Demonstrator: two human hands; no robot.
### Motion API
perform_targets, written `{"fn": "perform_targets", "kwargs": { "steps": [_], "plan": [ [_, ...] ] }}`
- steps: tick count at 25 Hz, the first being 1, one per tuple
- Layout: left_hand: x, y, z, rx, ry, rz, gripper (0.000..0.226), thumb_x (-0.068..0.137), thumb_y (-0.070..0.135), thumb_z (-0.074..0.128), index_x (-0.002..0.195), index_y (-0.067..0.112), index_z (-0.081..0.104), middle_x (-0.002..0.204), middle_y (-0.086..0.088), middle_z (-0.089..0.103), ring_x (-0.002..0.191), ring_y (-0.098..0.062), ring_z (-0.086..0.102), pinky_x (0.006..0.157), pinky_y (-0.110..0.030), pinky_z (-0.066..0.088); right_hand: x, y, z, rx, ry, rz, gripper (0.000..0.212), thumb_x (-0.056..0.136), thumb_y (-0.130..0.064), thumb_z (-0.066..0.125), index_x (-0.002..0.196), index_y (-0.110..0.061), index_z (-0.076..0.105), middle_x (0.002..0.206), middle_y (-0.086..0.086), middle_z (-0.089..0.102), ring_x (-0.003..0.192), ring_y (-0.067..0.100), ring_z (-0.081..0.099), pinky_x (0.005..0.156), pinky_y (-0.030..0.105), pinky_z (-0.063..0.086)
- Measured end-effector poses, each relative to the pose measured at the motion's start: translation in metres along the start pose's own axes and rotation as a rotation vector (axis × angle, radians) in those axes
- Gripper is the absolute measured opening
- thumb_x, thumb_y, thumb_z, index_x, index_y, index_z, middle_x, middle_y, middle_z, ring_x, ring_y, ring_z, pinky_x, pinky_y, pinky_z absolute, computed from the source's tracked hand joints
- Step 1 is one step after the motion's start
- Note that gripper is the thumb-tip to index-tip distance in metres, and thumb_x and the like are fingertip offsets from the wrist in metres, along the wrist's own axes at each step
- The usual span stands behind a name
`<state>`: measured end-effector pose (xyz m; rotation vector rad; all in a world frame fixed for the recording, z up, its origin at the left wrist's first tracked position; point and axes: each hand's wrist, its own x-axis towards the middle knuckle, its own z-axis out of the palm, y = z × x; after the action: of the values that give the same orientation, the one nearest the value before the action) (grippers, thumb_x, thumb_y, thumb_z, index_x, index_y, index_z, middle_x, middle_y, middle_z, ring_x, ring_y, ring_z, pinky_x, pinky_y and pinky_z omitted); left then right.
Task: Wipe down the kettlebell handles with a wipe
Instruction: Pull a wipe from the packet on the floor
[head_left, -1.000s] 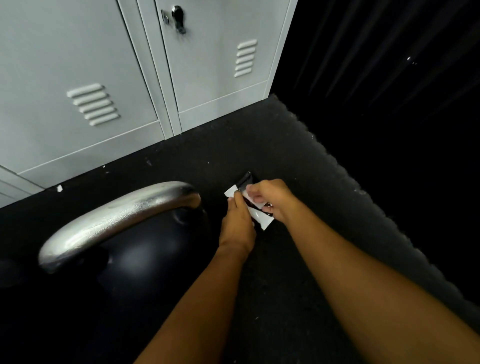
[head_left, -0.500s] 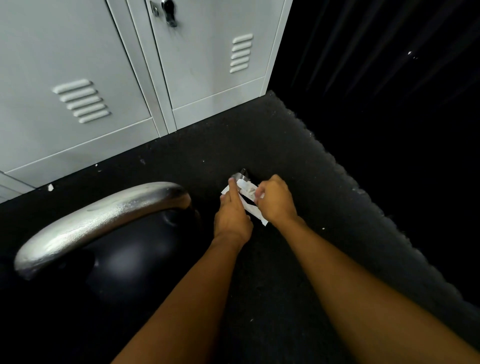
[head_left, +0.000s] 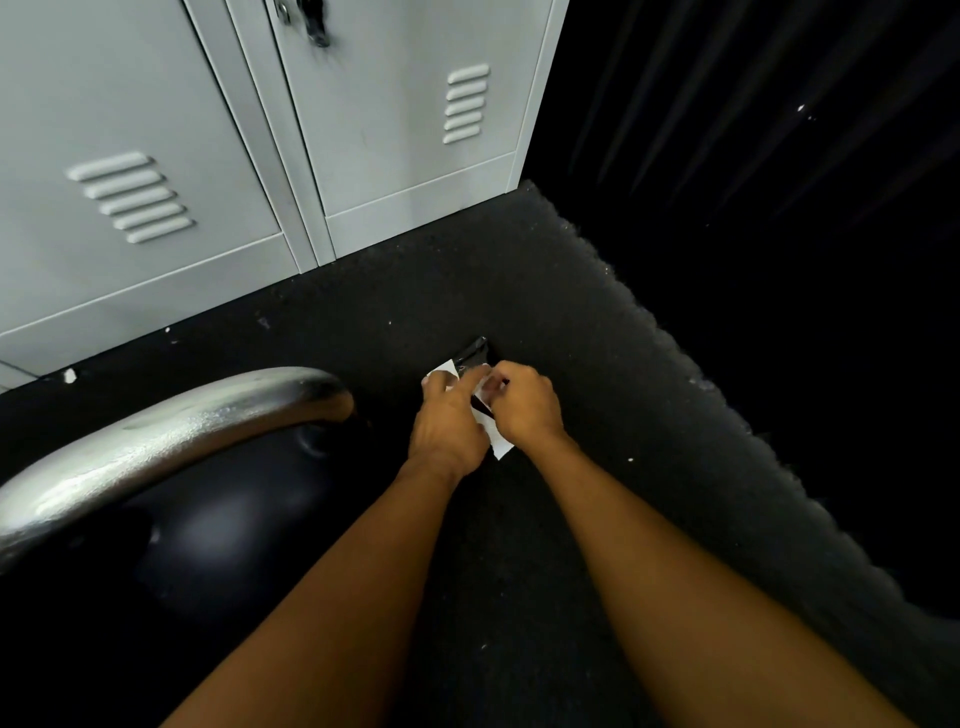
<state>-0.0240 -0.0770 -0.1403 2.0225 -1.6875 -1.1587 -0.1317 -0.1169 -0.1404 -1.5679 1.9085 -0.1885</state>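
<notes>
Black floor (head_left: 467, 291) is spreading beneath left hand (head_left: 447, 428) and right hand (head_left: 525, 410), together pinching a wipe packet (head_left: 475, 353); grey lockers (head_left: 156, 104) beyond.

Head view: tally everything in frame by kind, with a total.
Kettlebell: 1
Wipe packet: 1, pinched between both hands
Hands: 2, left hand and right hand
Locker doors: 2
Floor mat: 1
Total: 7
</notes>
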Motion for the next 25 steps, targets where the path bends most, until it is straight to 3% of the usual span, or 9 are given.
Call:
{"fn": "perform_targets", "kwargs": {
  "steps": [2, 5, 8, 11, 16, 22, 25],
  "plan": [
    [0.000, -0.003, 0.003, 0.081, -0.035, 0.033, 0.080, 0.088, 0.004, 0.064, 0.151, 0.041, 0.030, 0.154, -0.003, 0.017, 0.123, -0.026, 0.051, 0.094, -0.036, 0.053, 0.000, 0.006, -0.001, 0.156, -0.031, 0.063, 0.006, 0.097, -0.017, 0.059, 0.095, -0.021, 0.062, 0.102, 0.002, 0.067, 0.094, 0.018, 0.066, 0.083, 0.039, 0.058],
    [0.000, -0.007, 0.007, 0.273, -0.065, 0.070, 0.083, 0.091, 0.010, 0.062, 0.154, 0.043, 0.019, 0.159, -0.003, 0.007, 0.149, -0.034, 0.015, 0.102, -0.042, 0.049, -0.007, 0.014, 0.001, 0.256, -0.048, 0.115, 0.002, 0.098, -0.021, 0.058, 0.099, -0.020, 0.060, 0.110, 0.004, 0.063, 0.097, 0.017, 0.065, 0.087, 0.041, 0.058],
    [-0.001, -0.006, 0.004, 0.434, -0.089, 0.073, 0.086, 0.092, 0.018, 0.062, 0.155, 0.044, 0.010, 0.160, -0.003, 0.000, 0.152, -0.034, -0.007, 0.109, -0.044, 0.042, -0.019, 0.024, 0.000, 0.419, -0.039, 0.118, 0.003, 0.098, -0.021, 0.058, 0.095, -0.020, 0.057, 0.115, 0.003, 0.059, 0.100, 0.015, 0.064, 0.085, 0.040, 0.060],
    [-0.001, -0.005, 0.003, 0.539, -0.097, 0.081, 0.087, 0.092, 0.022, 0.060, 0.155, 0.045, 0.005, 0.161, -0.004, -0.002, 0.151, -0.035, -0.009, 0.107, -0.045, 0.039, -0.034, 0.031, -0.009, 0.624, -0.042, 0.160, 0.005, 0.100, -0.013, 0.054, 0.097, -0.013, 0.057, 0.112, 0.004, 0.061, 0.104, 0.016, 0.063, 0.084, 0.037, 0.061],
    [0.003, -0.002, 0.001, 0.641, -0.099, 0.096, 0.086, 0.092, 0.026, 0.060, 0.156, 0.042, 0.004, 0.159, -0.006, 0.003, 0.151, -0.036, -0.005, 0.103, -0.043, 0.043, -0.064, 0.038, -0.015, 0.624, -0.079, 0.152, 0.011, 0.102, -0.012, 0.049, 0.096, -0.011, 0.058, 0.108, -0.001, 0.058, 0.102, 0.014, 0.060, 0.089, 0.040, 0.059],
    [0.004, 0.000, -0.001, 0.710, -0.121, 0.105, 0.087, 0.092, 0.025, 0.060, 0.156, 0.041, 0.004, 0.160, -0.007, 0.003, 0.151, -0.038, -0.004, 0.101, -0.042, 0.044, -0.115, 0.050, -0.032, 0.711, -0.127, 0.053, 0.021, 0.101, -0.011, 0.050, 0.083, -0.018, 0.058, 0.134, -0.009, 0.054, 0.118, 0.010, 0.056, 0.098, 0.043, 0.054],
    [0.003, 0.002, 0.000, 0.770, -0.138, 0.094, 0.088, 0.092, 0.026, 0.059, 0.157, 0.039, 0.001, 0.162, -0.008, -0.001, 0.150, -0.041, -0.006, 0.105, -0.044, 0.041, -0.148, 0.056, -0.050, 0.720, -0.124, 0.012, 0.028, 0.101, -0.011, 0.050, 0.077, -0.024, 0.057, 0.134, -0.017, 0.056, 0.123, 0.007, 0.054, 0.099, 0.040, 0.053]
  ]
}}
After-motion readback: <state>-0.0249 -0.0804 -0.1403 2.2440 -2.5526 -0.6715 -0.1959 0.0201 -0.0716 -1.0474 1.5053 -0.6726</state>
